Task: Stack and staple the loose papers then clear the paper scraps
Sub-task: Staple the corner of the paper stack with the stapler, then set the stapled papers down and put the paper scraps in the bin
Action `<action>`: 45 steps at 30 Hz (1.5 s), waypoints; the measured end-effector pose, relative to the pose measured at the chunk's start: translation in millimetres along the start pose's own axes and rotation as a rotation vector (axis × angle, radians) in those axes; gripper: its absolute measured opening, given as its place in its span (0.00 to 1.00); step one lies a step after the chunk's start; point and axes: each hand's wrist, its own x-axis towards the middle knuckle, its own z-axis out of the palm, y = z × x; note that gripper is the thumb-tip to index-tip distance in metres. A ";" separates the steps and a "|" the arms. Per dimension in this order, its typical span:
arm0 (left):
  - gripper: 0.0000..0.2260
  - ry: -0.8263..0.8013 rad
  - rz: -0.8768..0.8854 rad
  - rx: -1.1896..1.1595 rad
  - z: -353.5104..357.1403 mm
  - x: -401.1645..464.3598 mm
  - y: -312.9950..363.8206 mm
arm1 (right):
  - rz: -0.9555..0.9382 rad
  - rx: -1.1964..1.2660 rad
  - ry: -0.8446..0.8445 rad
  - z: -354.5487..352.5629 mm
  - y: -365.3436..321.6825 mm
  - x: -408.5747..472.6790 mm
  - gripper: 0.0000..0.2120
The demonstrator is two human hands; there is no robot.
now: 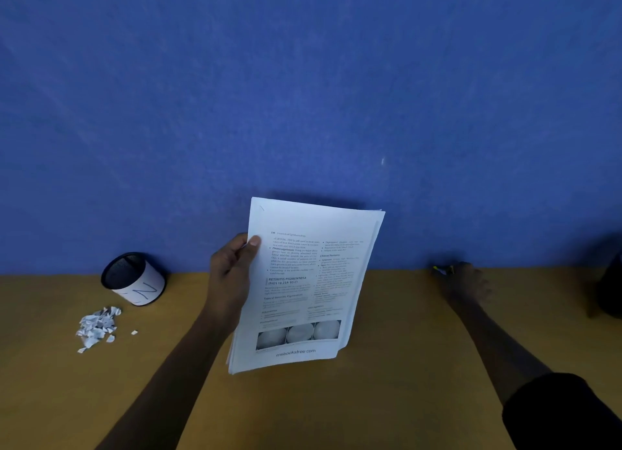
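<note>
- A sheaf of white printed paper sheets (311, 288) is held off the tan wooden desk (387, 399) by the left hand (232, 278); the thumb is pressed on the top page near its left edge, the other fingers are hidden behind the sheets.
- The top page carries two columns of small black text, a bold heading, and a row of three round grey pictures close to its lower edge. The sheets are fanned slightly at the upper right and lower left corners, so the stack is judged not yet squared.
- Handling, as judged: light, limp, prone to sagging away from the thumb and to sliding sheet over sheet. A pinch along one long edge is suitable for carrying; for stapling, a firm hold near the upper left corner would be wanted after the edges are tapped level on the desk.
- The right hand (466, 283) is stretched to the far desk edge, curled over a small item with a yellow tip (442, 270). It is too dark and small to be identified; whether it is gripped or only touched cannot be told.
- A heap of torn white paper scraps (97, 326) lies well left of the left-hand fingers, untouched, with two stray bits just right of it.
- A black mesh cup with a white label (134, 278) stands just beyond the scraps, against the blue wall (303, 96).
</note>
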 end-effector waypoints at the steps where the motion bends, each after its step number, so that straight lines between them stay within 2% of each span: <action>1: 0.11 -0.005 0.004 -0.001 0.2 0.4 0.1 | 0.007 -0.004 0.008 -2.2 -2.6 -1.9 0.22; 4: 0.11 -0.011 0.004 -0.005 1.0 0.5 1.0 | 0.030 -0.008 0.036 -7.5 -6.8 -5.6 0.26; 6: 0.11 -0.014 0.009 -0.010 2.3 -0.8 3.5 | 0.009 0.045 0.112 -11.6 -6.9 -10.2 0.29; 9: 0.11 -0.028 0.013 -0.006 3.6 -5.4 6.9 | -0.090 0.122 0.237 -23.9 -12.6 -16.8 0.23; 15: 0.11 -0.031 0.031 -0.016 4.5 -14.6 17.3 | -0.309 0.428 0.317 -64.2 -52.6 -53.6 0.09; 20: 0.11 -0.039 0.040 -0.031 6.5 -23.3 24.0 | -0.490 0.639 0.368 -103.4 -95.3 -99.3 0.04; 24: 0.11 -0.061 0.085 0.001 9.7 -30.5 30.8 | -0.623 0.773 0.253 -131.6 -119.3 -138.0 0.03; 27: 0.11 -0.065 0.101 0.000 12.3 -35.9 38.4 | -0.694 0.784 0.100 -145.0 -131.9 -166.3 0.04; 30: 0.10 -0.071 0.102 -0.019 14.1 -42.3 47.4 | -0.733 0.766 -0.115 -152.0 -140.5 -187.9 0.05; 34: 0.10 -0.068 0.103 -0.026 15.3 -52.3 59.9 | -0.740 0.773 -0.255 -157.4 -148.9 -208.3 0.07; 41: 0.09 -0.083 0.180 -0.027 18.7 -64.9 80.9 | -0.792 0.735 -0.254 -175.7 -163.1 -233.0 0.09; 45: 0.09 -0.085 0.256 0.049 20.5 -71.0 90.0 | -0.824 0.712 -0.253 -191.4 -168.9 -241.4 0.08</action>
